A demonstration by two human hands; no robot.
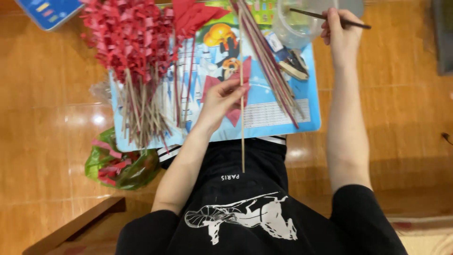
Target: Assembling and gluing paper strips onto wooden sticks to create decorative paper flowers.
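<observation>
My left hand (222, 101) pinches a long thin bamboo stick (242, 141) together with a piece of red paper (236, 113), held over a blue picture board (273, 118). Far to the right, my right hand (342, 35) grips a thin dark brush (314, 15) whose end reaches into a clear plastic cup (295, 26). A bundle of finished sticks topped with red curled paper (130, 38) lies on the board's left side.
Loose bare sticks (269, 66) lie diagonally across the board, next to a small dark tool (295, 63). A green plastic bag with red scraps (120, 165) sits on the orange tiled floor at the left. A wooden edge (75, 224) is at the lower left.
</observation>
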